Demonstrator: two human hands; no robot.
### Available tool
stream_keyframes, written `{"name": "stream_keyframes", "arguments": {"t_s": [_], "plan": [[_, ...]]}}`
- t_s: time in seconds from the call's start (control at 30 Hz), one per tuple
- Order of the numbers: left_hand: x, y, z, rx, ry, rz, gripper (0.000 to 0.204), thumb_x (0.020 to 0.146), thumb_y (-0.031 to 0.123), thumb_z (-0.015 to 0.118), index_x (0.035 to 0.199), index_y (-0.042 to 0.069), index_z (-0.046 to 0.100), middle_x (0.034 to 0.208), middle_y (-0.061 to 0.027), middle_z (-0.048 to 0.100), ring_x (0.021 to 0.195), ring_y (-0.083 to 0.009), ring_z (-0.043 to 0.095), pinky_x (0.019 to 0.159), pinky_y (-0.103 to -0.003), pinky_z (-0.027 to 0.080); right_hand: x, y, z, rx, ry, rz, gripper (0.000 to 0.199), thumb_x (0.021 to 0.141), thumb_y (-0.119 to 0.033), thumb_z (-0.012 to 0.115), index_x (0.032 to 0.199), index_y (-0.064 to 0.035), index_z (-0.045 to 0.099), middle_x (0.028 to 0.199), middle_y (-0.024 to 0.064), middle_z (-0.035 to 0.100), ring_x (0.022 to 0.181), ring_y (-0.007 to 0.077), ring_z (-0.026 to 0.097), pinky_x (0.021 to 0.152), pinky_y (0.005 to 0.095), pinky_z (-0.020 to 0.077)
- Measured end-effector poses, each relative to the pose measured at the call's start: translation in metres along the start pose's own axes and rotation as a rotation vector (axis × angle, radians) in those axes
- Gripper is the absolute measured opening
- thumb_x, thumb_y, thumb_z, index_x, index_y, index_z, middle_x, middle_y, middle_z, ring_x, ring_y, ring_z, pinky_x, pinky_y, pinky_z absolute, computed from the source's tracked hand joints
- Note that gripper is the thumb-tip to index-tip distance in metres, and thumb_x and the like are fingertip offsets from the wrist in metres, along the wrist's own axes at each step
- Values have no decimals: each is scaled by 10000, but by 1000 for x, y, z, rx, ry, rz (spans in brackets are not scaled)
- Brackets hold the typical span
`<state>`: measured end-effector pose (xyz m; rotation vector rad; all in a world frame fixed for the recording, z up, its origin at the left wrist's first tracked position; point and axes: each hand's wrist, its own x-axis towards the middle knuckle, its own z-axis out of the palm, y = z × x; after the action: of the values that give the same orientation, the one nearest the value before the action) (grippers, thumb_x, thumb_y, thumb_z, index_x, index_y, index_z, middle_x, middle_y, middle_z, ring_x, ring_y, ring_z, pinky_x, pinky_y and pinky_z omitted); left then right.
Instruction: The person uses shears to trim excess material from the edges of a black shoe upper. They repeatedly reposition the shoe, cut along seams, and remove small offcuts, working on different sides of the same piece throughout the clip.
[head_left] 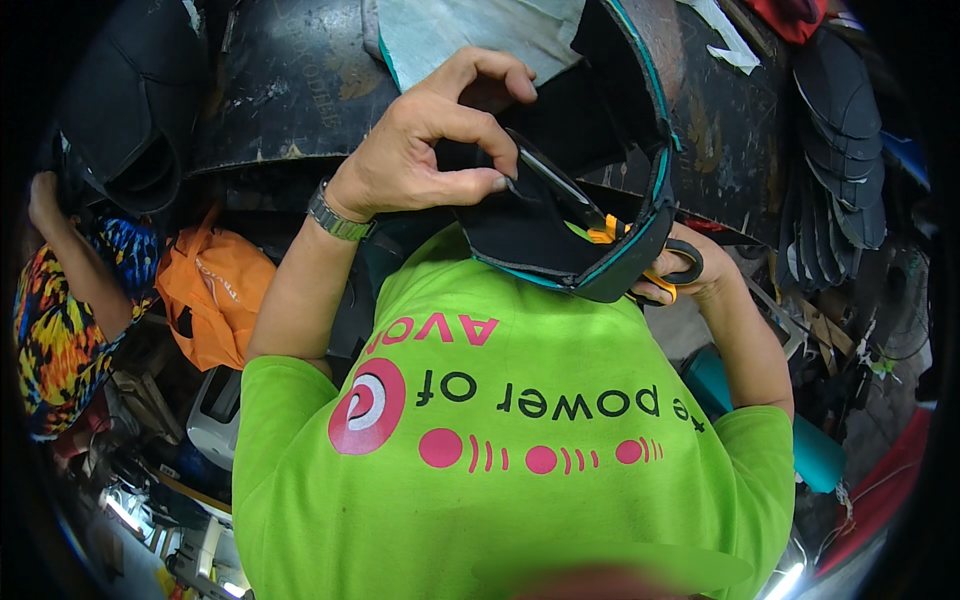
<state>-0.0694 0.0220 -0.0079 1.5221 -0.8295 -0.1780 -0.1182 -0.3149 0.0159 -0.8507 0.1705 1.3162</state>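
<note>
A black fabric piece with teal edging point(650, 215), shaped like part of a bag, is held up in front of my chest. My left hand point(425, 145) pinches its inner black fabric between thumb and forefinger, with the other fingers curled above. In my right hand point(712, 262) is a pair of scissors point(604, 232) with orange and black handles. Their blades lie inside the piece, pointing toward my left fingertips. The piece's wall partly hides the scissors and my right fingers. Whether the blades are parted, I cannot tell.
A dark, worn table point(290, 100) spans the far side, with a pale sheet point(480, 35) on it. Stacked black curved pieces point(840, 150) hang at the right. An orange bag point(212, 290) and another person's arm point(85, 265) are at the left. A teal roll point(818, 450) lies at the lower right.
</note>
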Motion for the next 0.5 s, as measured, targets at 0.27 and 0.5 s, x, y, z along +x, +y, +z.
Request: {"name": "stream_keyframes", "arguments": {"t_s": [0.27, 0.5], "plan": [[-1, -9, 5, -272, 243, -42, 105, 844, 46, 554, 933, -1, 582, 1279, -137, 433, 1338, -302, 447, 1126, -481, 401, -3, 5, -4, -18, 29, -4, 322, 849, -283, 783, 876, 2, 634, 560, 63, 568, 394, 76, 480, 378, 180, 357], [-3, -14, 8, -306, 323, -57, 145, 864, 45, 518, 998, 1, 550, 1243, -135, 473, 1312, -313, 483, 1121, -479, 410, -23, 13, -12, -21, 72, -105, 561, 784, -360, 834, 1088, 49, 600, 583, 47, 582, 424, 76, 524, 384, 172, 353]]}}
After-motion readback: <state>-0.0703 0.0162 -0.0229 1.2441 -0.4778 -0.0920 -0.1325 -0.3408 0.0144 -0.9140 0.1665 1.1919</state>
